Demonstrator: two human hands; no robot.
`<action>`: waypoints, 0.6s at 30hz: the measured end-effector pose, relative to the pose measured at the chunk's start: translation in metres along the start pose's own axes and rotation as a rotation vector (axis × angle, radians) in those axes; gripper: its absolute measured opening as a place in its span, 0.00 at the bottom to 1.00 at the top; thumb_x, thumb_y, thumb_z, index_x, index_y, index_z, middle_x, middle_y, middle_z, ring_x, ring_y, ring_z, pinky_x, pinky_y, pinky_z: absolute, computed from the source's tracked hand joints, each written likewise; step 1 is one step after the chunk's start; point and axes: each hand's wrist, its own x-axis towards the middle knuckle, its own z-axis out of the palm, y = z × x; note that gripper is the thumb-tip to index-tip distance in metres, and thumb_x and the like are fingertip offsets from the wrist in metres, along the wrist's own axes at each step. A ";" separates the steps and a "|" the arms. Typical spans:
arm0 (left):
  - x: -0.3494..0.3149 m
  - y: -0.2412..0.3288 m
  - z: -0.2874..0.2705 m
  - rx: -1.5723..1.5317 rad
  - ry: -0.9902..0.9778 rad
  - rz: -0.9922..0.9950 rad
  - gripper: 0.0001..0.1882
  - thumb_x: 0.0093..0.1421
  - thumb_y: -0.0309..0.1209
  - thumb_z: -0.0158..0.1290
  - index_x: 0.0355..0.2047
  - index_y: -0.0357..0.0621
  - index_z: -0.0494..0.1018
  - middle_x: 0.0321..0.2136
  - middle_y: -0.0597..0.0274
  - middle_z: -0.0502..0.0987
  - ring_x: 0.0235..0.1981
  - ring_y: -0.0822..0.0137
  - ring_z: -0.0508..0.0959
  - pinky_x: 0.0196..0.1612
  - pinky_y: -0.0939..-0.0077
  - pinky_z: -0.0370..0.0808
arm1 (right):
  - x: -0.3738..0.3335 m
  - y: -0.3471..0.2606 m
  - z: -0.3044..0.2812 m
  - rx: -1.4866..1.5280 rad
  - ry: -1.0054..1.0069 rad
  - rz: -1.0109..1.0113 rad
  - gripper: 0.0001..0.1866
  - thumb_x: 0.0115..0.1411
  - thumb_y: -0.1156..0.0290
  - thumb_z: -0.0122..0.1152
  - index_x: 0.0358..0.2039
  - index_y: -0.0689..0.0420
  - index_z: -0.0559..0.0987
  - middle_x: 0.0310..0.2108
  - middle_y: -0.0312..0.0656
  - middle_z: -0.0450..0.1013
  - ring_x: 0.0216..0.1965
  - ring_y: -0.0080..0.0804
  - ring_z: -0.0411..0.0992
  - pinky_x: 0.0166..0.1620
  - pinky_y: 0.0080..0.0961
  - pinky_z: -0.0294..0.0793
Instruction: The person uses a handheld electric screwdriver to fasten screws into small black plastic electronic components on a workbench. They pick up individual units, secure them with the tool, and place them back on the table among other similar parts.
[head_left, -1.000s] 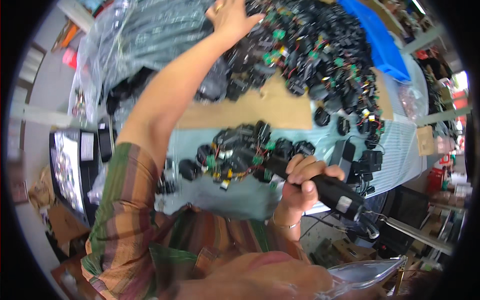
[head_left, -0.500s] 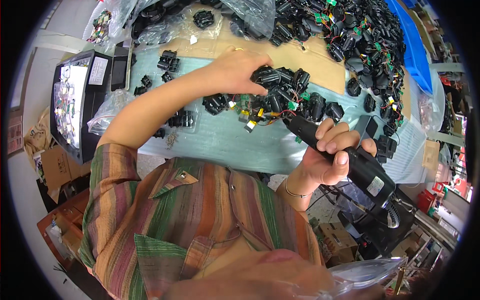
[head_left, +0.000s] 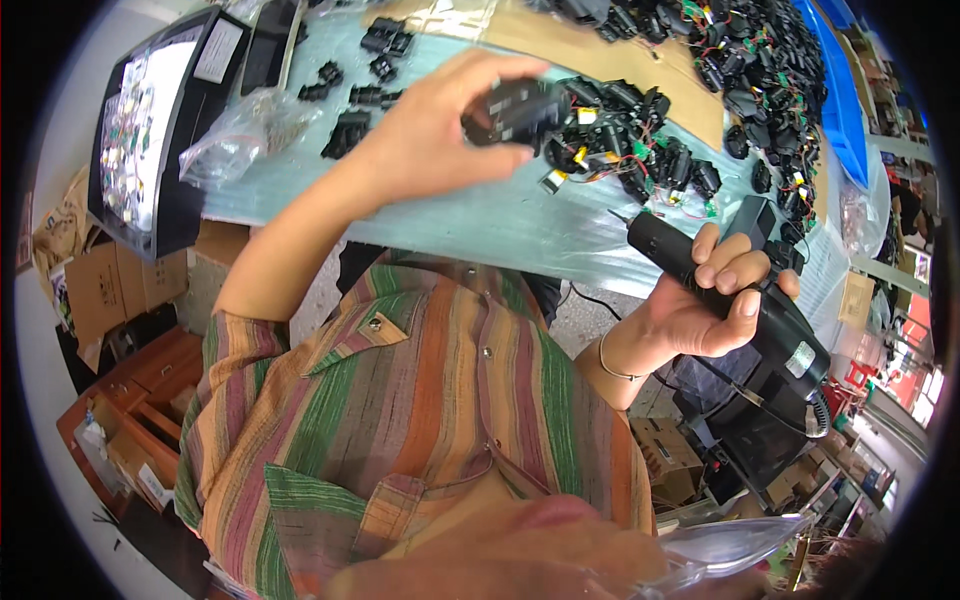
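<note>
My left hand (head_left: pixel 425 135) is closed round a black plastic housing (head_left: pixel 515 112), raised above the table and blurred by motion. Just right of it lies a small pile of black plastic assemblies (head_left: pixel 640 130) with green circuit boards, thin wires and yellow-and-white tabs. My right hand (head_left: pixel 715 300) grips a black electric screwdriver (head_left: pixel 664 246) by its body. The thin bit points up and left toward that pile without touching it. A coiled cord hangs from the tool's rear end.
Farther right is a big heap of similar black assemblies (head_left: pixel 760 90) beside a blue bin wall (head_left: pixel 835 100). Cardboard (head_left: pixel 690 95) lies under part of it. At left are a clear plastic bag (head_left: pixel 250 135), loose black parts (head_left: pixel 385 38) and a black-framed panel (head_left: pixel 140 150).
My left hand has come away from the small pile, leftward in view, with a black housing in it. The screwdriver tip now sits clear of the pile. The whole view has shifted.
</note>
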 end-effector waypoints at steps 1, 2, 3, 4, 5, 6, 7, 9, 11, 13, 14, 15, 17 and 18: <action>-0.016 0.007 0.000 0.061 -0.062 -0.040 0.35 0.47 0.24 0.63 0.58 0.46 0.67 0.47 0.60 0.72 0.46 0.70 0.73 0.48 0.75 0.70 | -0.002 0.003 0.001 0.010 -0.005 0.011 0.21 0.57 0.72 0.58 0.51 0.50 0.68 0.20 0.35 0.64 0.20 0.24 0.61 0.25 0.26 0.63; -0.031 0.008 0.006 0.035 -0.085 -0.076 0.35 0.47 0.25 0.63 0.57 0.46 0.67 0.48 0.59 0.72 0.47 0.67 0.73 0.48 0.74 0.70 | -0.004 0.005 0.002 0.019 -0.011 0.021 0.20 0.57 0.72 0.58 0.51 0.50 0.69 0.20 0.35 0.63 0.20 0.24 0.61 0.26 0.26 0.63; -0.046 0.006 0.015 0.027 -0.053 -0.044 0.35 0.47 0.25 0.63 0.57 0.46 0.67 0.48 0.58 0.72 0.47 0.64 0.74 0.48 0.73 0.71 | -0.004 0.007 0.004 0.046 -0.030 0.045 0.20 0.57 0.72 0.57 0.51 0.50 0.69 0.20 0.36 0.63 0.20 0.25 0.61 0.26 0.27 0.63; -0.060 -0.001 0.026 0.019 -0.023 -0.006 0.35 0.47 0.26 0.63 0.57 0.46 0.67 0.49 0.57 0.72 0.46 0.61 0.74 0.47 0.72 0.71 | -0.005 0.010 0.006 0.041 -0.044 0.059 0.20 0.57 0.72 0.57 0.52 0.50 0.69 0.20 0.36 0.63 0.20 0.25 0.61 0.26 0.27 0.63; -0.072 -0.008 0.035 0.074 -0.023 -0.032 0.35 0.46 0.26 0.63 0.57 0.46 0.67 0.49 0.57 0.72 0.46 0.60 0.73 0.48 0.71 0.71 | -0.006 0.013 0.009 0.036 -0.058 0.073 0.21 0.58 0.72 0.56 0.52 0.50 0.69 0.20 0.36 0.63 0.20 0.25 0.61 0.26 0.28 0.63; -0.081 -0.012 0.044 0.125 -0.025 -0.054 0.36 0.46 0.26 0.63 0.58 0.46 0.66 0.49 0.57 0.72 0.46 0.58 0.73 0.48 0.69 0.70 | -0.007 0.016 0.011 0.026 -0.073 0.083 0.21 0.58 0.72 0.56 0.53 0.50 0.69 0.20 0.36 0.63 0.20 0.26 0.61 0.27 0.28 0.63; -0.087 -0.015 0.049 0.175 -0.028 -0.077 0.36 0.46 0.27 0.63 0.58 0.47 0.66 0.49 0.57 0.72 0.46 0.57 0.73 0.48 0.68 0.70 | -0.007 0.018 0.012 0.037 -0.095 0.104 0.22 0.58 0.72 0.55 0.54 0.50 0.68 0.20 0.37 0.64 0.21 0.26 0.61 0.27 0.29 0.64; -0.094 -0.017 0.055 0.364 -0.027 -0.057 0.37 0.45 0.27 0.64 0.58 0.48 0.66 0.50 0.58 0.72 0.47 0.57 0.73 0.49 0.66 0.68 | -0.009 0.024 0.016 0.023 -0.118 0.135 0.22 0.58 0.72 0.55 0.54 0.50 0.68 0.20 0.37 0.64 0.21 0.26 0.61 0.27 0.29 0.64; -0.096 -0.018 0.059 0.429 -0.023 -0.056 0.35 0.45 0.28 0.63 0.57 0.49 0.66 0.51 0.59 0.71 0.50 0.59 0.72 0.51 0.64 0.66 | -0.011 0.029 0.018 0.024 -0.144 0.162 0.22 0.58 0.73 0.55 0.54 0.50 0.68 0.21 0.37 0.65 0.21 0.27 0.61 0.27 0.29 0.64; -0.092 -0.019 0.060 0.370 -0.023 -0.072 0.32 0.47 0.30 0.61 0.55 0.50 0.66 0.53 0.62 0.70 0.52 0.62 0.70 0.53 0.62 0.63 | -0.012 0.032 0.022 0.046 -0.143 0.178 0.22 0.58 0.73 0.54 0.53 0.50 0.68 0.21 0.37 0.65 0.21 0.26 0.61 0.27 0.28 0.64; -0.090 -0.022 0.063 0.312 -0.021 -0.037 0.32 0.47 0.30 0.61 0.55 0.50 0.66 0.54 0.62 0.70 0.52 0.62 0.70 0.54 0.61 0.63 | -0.013 0.033 0.024 0.057 -0.142 0.186 0.21 0.58 0.73 0.54 0.53 0.50 0.68 0.21 0.37 0.65 0.21 0.26 0.61 0.27 0.28 0.64; -0.088 -0.027 0.067 0.260 -0.019 -0.003 0.32 0.47 0.30 0.61 0.55 0.50 0.66 0.54 0.62 0.70 0.53 0.63 0.70 0.54 0.61 0.62 | -0.014 0.033 0.028 0.079 -0.118 0.201 0.21 0.57 0.74 0.54 0.52 0.50 0.69 0.20 0.36 0.65 0.21 0.25 0.62 0.28 0.28 0.64; -0.084 -0.028 0.074 0.250 -0.010 0.080 0.31 0.49 0.27 0.60 0.55 0.50 0.66 0.54 0.64 0.71 0.48 0.64 0.74 0.54 0.62 0.61 | -0.015 0.036 0.032 0.083 -0.103 0.207 0.20 0.56 0.74 0.55 0.51 0.50 0.69 0.20 0.36 0.65 0.21 0.25 0.61 0.28 0.27 0.64; -0.083 -0.031 0.079 0.271 -0.018 0.123 0.30 0.50 0.27 0.59 0.55 0.51 0.66 0.54 0.64 0.71 0.48 0.64 0.74 0.54 0.62 0.61 | -0.014 0.036 0.034 0.080 -0.096 0.205 0.20 0.56 0.74 0.55 0.51 0.49 0.69 0.20 0.36 0.65 0.21 0.24 0.61 0.28 0.27 0.64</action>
